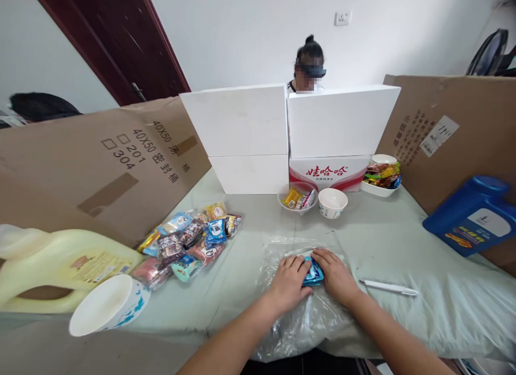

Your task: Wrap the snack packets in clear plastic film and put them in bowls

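A small blue snack packet [313, 273] lies on a clear plastic bag [300, 324] spread near the table's front edge. My left hand [291, 282] grips the packet's left side, its fingers curled over the edge. From the right, my right hand [334, 273] holds the opposite side, fingertips at the top edge. The two hands cover much of the packet, so its print cannot be read. A white pen [389, 287] rests on the cloth to the right of my right hand.
Wrapped snacks [189, 240] are piled at left, near a tilted paper bowl [110, 305] and a yellow jug [68, 267]. White boxes [248, 138] stand ahead, with a snack bowl [297, 199] and white bowl [332, 203] before them. A blue bottle [471, 216] leans right. Behind sits a person [309, 63].
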Demonstrator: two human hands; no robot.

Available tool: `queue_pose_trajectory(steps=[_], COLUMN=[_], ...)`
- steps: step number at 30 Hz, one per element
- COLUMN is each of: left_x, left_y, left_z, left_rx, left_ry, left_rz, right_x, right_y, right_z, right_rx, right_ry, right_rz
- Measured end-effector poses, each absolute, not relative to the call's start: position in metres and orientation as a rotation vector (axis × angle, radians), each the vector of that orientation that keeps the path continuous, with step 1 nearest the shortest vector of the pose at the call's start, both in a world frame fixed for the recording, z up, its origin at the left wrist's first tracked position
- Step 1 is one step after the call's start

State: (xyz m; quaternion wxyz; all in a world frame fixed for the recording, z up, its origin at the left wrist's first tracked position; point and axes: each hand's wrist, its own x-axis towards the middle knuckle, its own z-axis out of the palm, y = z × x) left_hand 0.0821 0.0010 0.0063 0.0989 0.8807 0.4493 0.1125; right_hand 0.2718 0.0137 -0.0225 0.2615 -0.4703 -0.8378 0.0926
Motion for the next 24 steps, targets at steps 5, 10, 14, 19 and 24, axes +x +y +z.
queue_pose_trajectory(steps=[5, 10, 14, 19, 24], left_x=[0.067, 0.049, 0.03, 0.027, 0.076], left_y=[0.008, 0.035, 0.079, 0.154, 0.205], left_z=[0.009, 0.018, 0.029, 0.078, 0.111], left_rx=[2.622, 2.244, 1.867, 1.877, 2.046], left_ry=[1.25, 1.214, 1.375, 1.605, 1.765], left_rz=[0.291, 0.573, 0.863, 1.027, 0.965], right_x=[0.281, 0.282, 0.281, 0.281, 0.281], right_y=[0.012, 0.018, 0.02, 0.02, 0.021], right_z=[-0.054, -0.066, -0.067, -0.068, -0.068], right_rx=[-1.218, -1.197, -1.223, -1.238, -1.233], right_ry=[-2.247, -2.3, -2.342, -2.339, -2.338], right_rz=[0.123, -0.015, -0.091, -0.122, -0.113])
